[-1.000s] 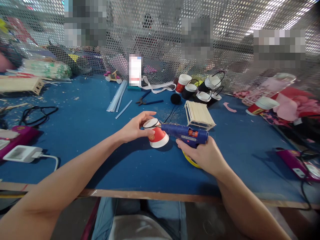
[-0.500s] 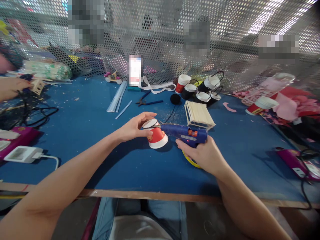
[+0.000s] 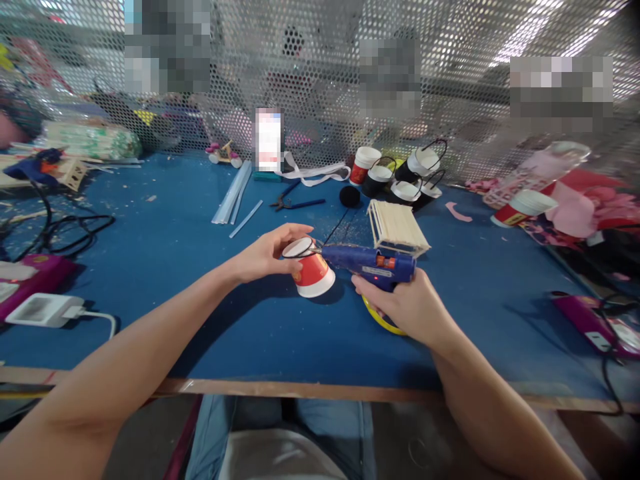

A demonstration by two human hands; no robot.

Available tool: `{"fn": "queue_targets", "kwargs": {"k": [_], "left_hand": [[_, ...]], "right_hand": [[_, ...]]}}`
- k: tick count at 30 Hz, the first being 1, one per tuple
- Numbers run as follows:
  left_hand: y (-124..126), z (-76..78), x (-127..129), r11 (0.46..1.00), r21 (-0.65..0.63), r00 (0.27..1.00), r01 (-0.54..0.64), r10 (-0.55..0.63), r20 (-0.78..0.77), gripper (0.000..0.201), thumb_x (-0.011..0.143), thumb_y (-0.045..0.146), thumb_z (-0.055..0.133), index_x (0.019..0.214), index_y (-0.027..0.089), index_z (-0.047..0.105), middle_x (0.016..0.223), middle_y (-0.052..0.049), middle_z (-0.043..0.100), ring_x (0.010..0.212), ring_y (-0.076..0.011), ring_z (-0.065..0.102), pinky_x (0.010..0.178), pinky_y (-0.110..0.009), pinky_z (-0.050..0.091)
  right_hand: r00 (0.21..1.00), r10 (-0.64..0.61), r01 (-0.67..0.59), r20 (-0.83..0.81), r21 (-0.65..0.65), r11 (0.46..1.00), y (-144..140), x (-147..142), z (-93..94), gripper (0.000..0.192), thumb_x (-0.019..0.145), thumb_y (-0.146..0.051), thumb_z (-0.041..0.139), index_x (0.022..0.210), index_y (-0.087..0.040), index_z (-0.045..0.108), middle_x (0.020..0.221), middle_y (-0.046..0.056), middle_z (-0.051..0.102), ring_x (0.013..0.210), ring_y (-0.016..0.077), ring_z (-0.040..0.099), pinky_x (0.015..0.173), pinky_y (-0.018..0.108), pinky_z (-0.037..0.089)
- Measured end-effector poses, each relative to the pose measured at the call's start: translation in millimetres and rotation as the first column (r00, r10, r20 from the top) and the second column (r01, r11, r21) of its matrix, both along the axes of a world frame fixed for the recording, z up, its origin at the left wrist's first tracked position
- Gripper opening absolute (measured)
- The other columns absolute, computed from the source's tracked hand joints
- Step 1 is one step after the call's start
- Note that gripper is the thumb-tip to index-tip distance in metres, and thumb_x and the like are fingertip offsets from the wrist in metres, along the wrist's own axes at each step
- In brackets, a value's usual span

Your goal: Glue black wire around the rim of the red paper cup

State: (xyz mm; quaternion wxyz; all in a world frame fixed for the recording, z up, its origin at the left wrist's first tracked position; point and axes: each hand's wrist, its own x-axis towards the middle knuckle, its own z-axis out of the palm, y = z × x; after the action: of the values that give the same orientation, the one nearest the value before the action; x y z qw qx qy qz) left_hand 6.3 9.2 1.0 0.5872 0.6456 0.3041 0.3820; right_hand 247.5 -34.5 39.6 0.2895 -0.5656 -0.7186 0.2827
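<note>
My left hand point(image 3: 273, 255) is closed round a red and white paper cup point(image 3: 316, 275), which it tilts just above or on the blue table. Black cord point(image 3: 336, 225) runs from a round black ball of cord point(image 3: 349, 196) to the cup's upper end. In my right hand point(image 3: 400, 303) is a blue hot glue gun point(image 3: 367, 261) with a small red light showing. Its metal nozzle points left and meets the upper edge of the cup, by the cord. Part of a yellow ring point(image 3: 385, 320) shows beneath my right hand.
Behind the cup lie pliers point(image 3: 295, 201), glue sticks point(image 3: 234, 193) and a small stick-built table point(image 3: 400, 227). Black-wrapped cups with handles point(image 3: 377, 180) stand at the back. Purple power strips point(image 3: 43, 280) sit left and right. A second glue gun point(image 3: 37, 165) rests far left.
The cord from the ball to the cup looks straighter. Another person's hand at the far left has left the second glue gun. My hands have hardly moved.
</note>
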Motion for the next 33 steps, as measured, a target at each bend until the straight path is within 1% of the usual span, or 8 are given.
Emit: {"fn": "queue_targets", "kwargs": {"k": [5,9,15,19,24,26,30,33], "left_hand": [[-1.0,3.1,1.2,1.0,-0.003,1.0,0.006,-0.006,0.0,0.058,0.069,0.02,0.069,0.121,0.021,0.044,0.121,-0.011,0.056,0.111,-0.0227,0.053,0.092,-0.038,0.042],[0.2,0.1,0.8,1.0,0.01,1.0,0.005,-0.005,0.002,0.059,0.069,0.018,0.069,0.122,0.021,0.043,0.12,-0.011,0.056,0.111,-0.0215,0.053,0.092,-0.036,0.042],[1.9,-3.3,-0.2,1.0,0.013,1.0,0.002,-0.002,0.005,0.06,0.069,0.021,0.069,0.123,0.022,0.043,0.119,-0.01,0.057,0.108,-0.0207,0.055,0.09,-0.034,0.043],[1.8,-3.8,-0.4,1.0,0.026,1.0,0.003,-0.003,0.01,0.062,0.068,0.021,0.07,0.124,0.022,0.042,0.119,-0.011,0.058,0.108,-0.0215,0.055,0.089,-0.034,0.043],[1.7,-4.9,0.9,0.999,0.038,1.0,-0.013,0.013,0.0,0.061,0.07,0.019,0.068,0.124,0.02,0.041,0.118,-0.01,0.058,0.106,-0.0197,0.056,0.089,-0.033,0.043],[1.7,-5.0,1.9,0.999,0.042,1.0,-0.021,0.021,0.005,0.06,0.07,0.019,0.068,0.124,0.02,0.04,0.117,-0.01,0.059,0.105,-0.0195,0.057,0.088,-0.033,0.044],[1.7,-4.8,3.5,0.997,0.061,0.999,-0.04,0.04,0.005,0.059,0.07,0.02,0.068,0.122,0.019,0.041,0.114,-0.01,0.059,0.104,-0.0194,0.057,0.086,-0.032,0.044],[1.5,-5.1,3.8,0.997,0.07,0.999,-0.04,0.04,0.002,0.059,0.07,0.019,0.068,0.122,0.019,0.041,0.114,-0.01,0.059,0.103,-0.0187,0.057,0.086,-0.031,0.044]], "right_hand": [[1.0,-0.026,0.026,0.014,0.014,1.0,2.4,2.3,-1.9,0.025,0.071,-0.038,0.059,0.056,-0.019,0.055,0.038,-0.003,0.046,0.034,0.0092,0.042,0.032,0.021,0.032],[0.999,-0.043,0.043,0.01,-0.025,0.999,0.1,2.3,-1.9,0.026,0.07,-0.04,0.06,0.056,-0.019,0.054,0.039,-0.003,0.045,0.034,0.0089,0.041,0.03,0.02,0.028],[0.999,-0.029,0.029,-0.021,0.008,1.0,1.1,1.6,-3.4,0.024,0.07,-0.039,0.06,0.062,-0.017,0.059,0.043,-0.003,0.049,0.037,0.0096,0.045,0.034,0.021,0.035],[1.0,-0.013,0.013,-0.013,0.007,1.0,-0.3,1.3,-2.0,0.024,0.071,-0.038,0.059,0.059,-0.018,0.058,0.042,-0.002,0.049,0.039,0.0109,0.047,0.035,0.022,0.036],[1.0,0.0,-0.003,0.021,0.131,0.991,-2.2,1.1,0.1,0.018,0.071,-0.033,0.06,0.06,-0.018,0.061,0.041,-0.002,0.046,0.045,0.0133,0.05,0.037,0.023,0.035],[1.0,0.009,-0.013,0.025,0.155,0.988,-2.5,0.4,0.3,0.017,0.071,-0.031,0.06,0.061,-0.018,0.061,0.042,-0.001,0.046,0.046,0.0138,0.051,0.038,0.023,0.036],[0.996,0.076,-0.08,0.035,0.119,0.99,-4.2,-1.8,0.9,0.017,0.073,-0.029,0.057,0.061,-0.018,0.062,0.044,-0.001,0.047,0.046,0.0129,0.05,0.04,0.023,0.036],[0.995,0.096,-0.095,-0.001,0.067,0.993,-4.9,-2.0,1.3,0.019,0.074,-0.03,0.057,0.059,-0.019,0.059,0.045,-0.002,0.048,0.043,0.0114,0.048,0.038,0.023,0.036]]}}
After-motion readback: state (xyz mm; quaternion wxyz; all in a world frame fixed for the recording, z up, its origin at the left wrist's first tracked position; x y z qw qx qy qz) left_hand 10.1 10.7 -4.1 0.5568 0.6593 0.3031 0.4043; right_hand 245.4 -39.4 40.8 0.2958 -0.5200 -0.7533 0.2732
